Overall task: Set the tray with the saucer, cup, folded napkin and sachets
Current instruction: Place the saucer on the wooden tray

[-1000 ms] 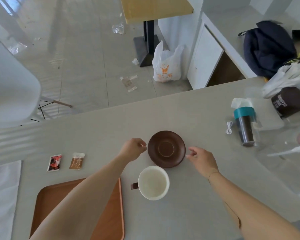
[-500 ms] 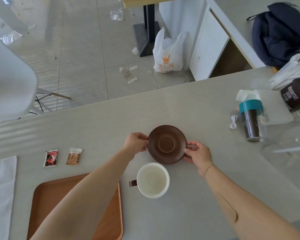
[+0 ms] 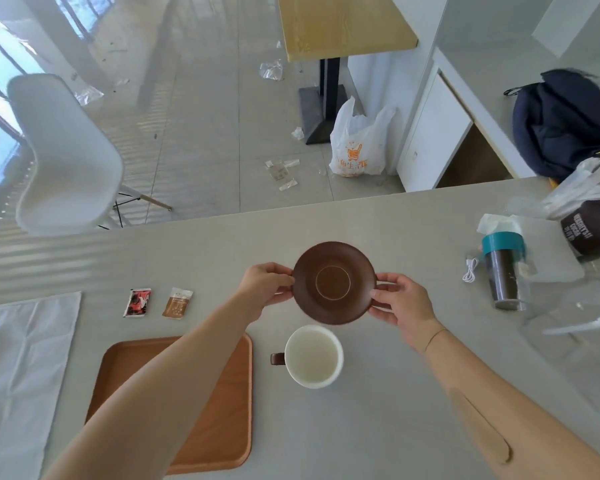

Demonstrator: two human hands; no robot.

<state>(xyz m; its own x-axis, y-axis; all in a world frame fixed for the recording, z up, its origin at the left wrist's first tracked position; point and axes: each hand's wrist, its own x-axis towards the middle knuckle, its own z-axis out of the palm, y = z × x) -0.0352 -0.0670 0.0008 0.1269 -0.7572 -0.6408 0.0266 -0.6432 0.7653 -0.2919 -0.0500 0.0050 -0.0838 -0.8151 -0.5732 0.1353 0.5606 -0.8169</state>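
Observation:
A dark brown saucer (image 3: pixel 334 282) is held level above the grey counter, gripped at its left rim by my left hand (image 3: pixel 265 284) and at its right rim by my right hand (image 3: pixel 400 301). Just below it stands a white cup (image 3: pixel 313 356) with a dark handle pointing left. A wooden tray (image 3: pixel 219 407) lies at the lower left, partly hidden under my left forearm. A red-black sachet (image 3: pixel 137 302) and a tan sachet (image 3: pixel 177 302) lie beyond the tray. A white napkin (image 3: pixel 18 368) is spread flat at the far left.
At the right of the counter stand a dark tumbler with a teal band (image 3: pixel 504 268), a white cable (image 3: pixel 470 270), a brown cocoa bag (image 3: pixel 591 226) and clear plastic containers (image 3: pixel 575 327). The counter's far edge (image 3: pixel 291 206) drops to the floor, where a white chair (image 3: pixel 66 157) stands.
Both hands closed on the saucer's rim and lifted it off the counter; it now appears larger and raised. The cup, tray, sachets and napkin stayed in place.

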